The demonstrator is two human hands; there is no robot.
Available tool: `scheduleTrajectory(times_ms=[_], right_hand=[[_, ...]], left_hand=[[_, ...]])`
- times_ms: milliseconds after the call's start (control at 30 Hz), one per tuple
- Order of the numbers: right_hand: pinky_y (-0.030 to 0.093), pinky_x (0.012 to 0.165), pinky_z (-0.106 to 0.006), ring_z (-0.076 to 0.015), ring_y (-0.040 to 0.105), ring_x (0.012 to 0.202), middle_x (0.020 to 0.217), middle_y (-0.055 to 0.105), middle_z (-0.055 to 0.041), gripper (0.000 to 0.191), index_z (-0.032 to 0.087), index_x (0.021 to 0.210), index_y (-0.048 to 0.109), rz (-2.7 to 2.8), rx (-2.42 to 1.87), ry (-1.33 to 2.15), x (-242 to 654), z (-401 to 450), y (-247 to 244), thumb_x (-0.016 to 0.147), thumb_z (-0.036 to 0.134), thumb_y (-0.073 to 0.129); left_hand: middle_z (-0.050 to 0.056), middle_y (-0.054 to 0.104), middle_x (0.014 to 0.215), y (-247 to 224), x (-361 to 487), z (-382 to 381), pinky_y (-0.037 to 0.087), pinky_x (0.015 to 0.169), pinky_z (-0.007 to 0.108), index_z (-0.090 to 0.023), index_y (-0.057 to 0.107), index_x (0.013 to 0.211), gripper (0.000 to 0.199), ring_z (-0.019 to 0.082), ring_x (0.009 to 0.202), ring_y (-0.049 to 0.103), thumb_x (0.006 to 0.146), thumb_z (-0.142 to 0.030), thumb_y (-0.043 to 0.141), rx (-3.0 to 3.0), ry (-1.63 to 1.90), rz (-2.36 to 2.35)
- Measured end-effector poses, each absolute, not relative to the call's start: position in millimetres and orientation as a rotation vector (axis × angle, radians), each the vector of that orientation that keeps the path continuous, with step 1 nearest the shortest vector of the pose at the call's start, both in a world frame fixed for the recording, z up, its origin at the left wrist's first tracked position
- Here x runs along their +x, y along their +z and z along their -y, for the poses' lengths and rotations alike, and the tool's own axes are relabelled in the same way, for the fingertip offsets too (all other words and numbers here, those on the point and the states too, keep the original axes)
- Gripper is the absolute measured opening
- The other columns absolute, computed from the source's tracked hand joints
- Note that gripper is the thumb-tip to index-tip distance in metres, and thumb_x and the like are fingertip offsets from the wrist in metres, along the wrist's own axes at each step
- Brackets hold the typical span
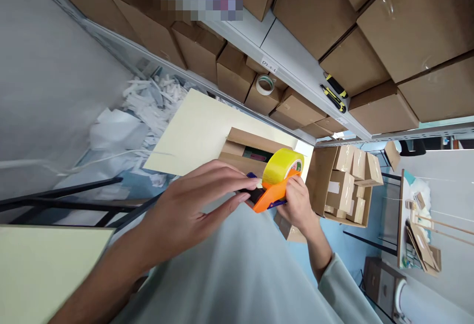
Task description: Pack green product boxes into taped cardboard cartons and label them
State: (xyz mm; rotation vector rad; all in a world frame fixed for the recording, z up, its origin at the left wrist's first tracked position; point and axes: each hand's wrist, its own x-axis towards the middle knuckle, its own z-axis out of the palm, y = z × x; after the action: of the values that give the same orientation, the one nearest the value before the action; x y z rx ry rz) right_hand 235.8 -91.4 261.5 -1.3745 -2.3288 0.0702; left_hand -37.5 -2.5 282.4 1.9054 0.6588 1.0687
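My right hand [298, 203] is wrapped around the handle of an orange and dark blue tape dispenser [272, 194]. A yellow roll of packing tape [283, 164] sits on the dispenser. My left hand [203, 195] meets the dispenser's front end, with fingertips and thumb closing on it from either side. Whether they also pinch the loose tape end is hidden. Just beyond both hands an open cardboard box [240, 141] lies on the pale yellow tabletop [196, 126], with a dark item [257, 154] inside it.
Shelves ahead hold several cardboard boxes [314, 8], a white tape roll [264, 85] and two yellow-black utility knives [335, 98]. White paper scraps [155, 101] are heaped at left. To the right stands a large carton [320, 181] of smaller boxes. A side table [402, 220] is farther right.
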Motion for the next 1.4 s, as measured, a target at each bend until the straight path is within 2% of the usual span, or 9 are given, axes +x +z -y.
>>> scheduleTrajectory(times_ms=[133, 333, 500, 767, 1033, 1267, 1400], right_hand=[[0.053, 0.075, -0.038, -0.0223, 0.06, 0.075, 0.082, 0.065, -0.0028, 0.015, 0.025, 0.102, 0.054, 2.351, -1.391, -0.015, 213, 80, 277, 0.103, 0.01, 0.051], [0.051, 0.073, -0.037, -0.0224, 0.059, 0.072, 0.079, 0.065, -0.0016, 0.02, 0.025, 0.1, 0.055, 2.365, -1.425, -0.084, 184, 68, 285, 0.096, 0.006, 0.055], [0.05, 0.075, -0.037, -0.0223, 0.06, 0.072, 0.079, 0.065, -0.0009, 0.024, 0.025, 0.101, 0.054, 2.405, -1.493, -0.122, 167, 60, 294, 0.094, 0.002, 0.055], [0.05, 0.079, -0.04, -0.0245, 0.062, 0.075, 0.083, 0.068, -0.0024, 0.026, 0.026, 0.103, 0.055, 2.449, -1.594, -0.077, 153, 67, 312, 0.095, 0.001, 0.056], [0.054, 0.075, -0.04, -0.0225, 0.063, 0.076, 0.082, 0.065, -0.0021, 0.017, 0.026, 0.099, 0.057, 2.476, -1.576, -0.087, 156, 77, 316, 0.102, 0.009, 0.056], [0.055, 0.075, -0.041, -0.0231, 0.061, 0.076, 0.08, 0.065, -0.0036, 0.023, 0.025, 0.104, 0.057, 2.525, -1.405, 0.018, 179, 78, 319, 0.1, 0.004, 0.05], [0.056, 0.077, -0.043, -0.0248, 0.064, 0.079, 0.086, 0.069, -0.0053, 0.024, 0.024, 0.115, 0.058, 2.569, -1.352, 0.113, 197, 75, 319, 0.101, 0.006, 0.052]], left_hand=[[-0.003, 0.08, 0.112, 283, -59, -8, 0.061, 0.091, 0.027, -0.033, 0.072, 0.131, 0.036, 0.013, 0.103, 0.073, 0.103, -0.011, 0.068, 1.913, 1.111, -0.653], [0.001, 0.077, 0.127, 277, -88, -25, 0.06, 0.108, 0.031, -0.034, 0.064, 0.149, 0.046, 0.017, 0.123, 0.069, 0.106, -0.015, 0.064, 1.959, 1.086, -0.63], [0.001, 0.079, 0.124, 273, -105, -39, 0.064, 0.101, 0.033, -0.04, 0.062, 0.155, 0.057, 0.019, 0.12, 0.07, 0.106, -0.011, 0.061, 1.99, 1.102, -0.555], [-0.001, 0.082, 0.123, 273, -121, -55, 0.065, 0.096, 0.034, -0.044, 0.061, 0.158, 0.076, 0.02, 0.11, 0.075, 0.096, -0.001, 0.069, 1.896, 1.109, -0.449], [0.001, 0.081, 0.116, 278, -122, -49, 0.065, 0.093, 0.035, -0.043, 0.061, 0.158, 0.07, 0.02, 0.106, 0.075, 0.099, -0.004, 0.068, 1.882, 1.096, -0.378], [0.0, 0.081, 0.106, 289, -105, -18, 0.063, 0.091, 0.032, -0.036, 0.057, 0.156, 0.055, 0.017, 0.1, 0.076, 0.107, -0.012, 0.061, 1.916, 1.013, -0.55], [-0.001, 0.081, 0.101, 285, -85, 2, 0.063, 0.101, 0.04, -0.038, 0.051, 0.162, 0.059, 0.021, 0.098, 0.078, 0.107, -0.02, 0.061, 1.84, 0.974, -0.797]])
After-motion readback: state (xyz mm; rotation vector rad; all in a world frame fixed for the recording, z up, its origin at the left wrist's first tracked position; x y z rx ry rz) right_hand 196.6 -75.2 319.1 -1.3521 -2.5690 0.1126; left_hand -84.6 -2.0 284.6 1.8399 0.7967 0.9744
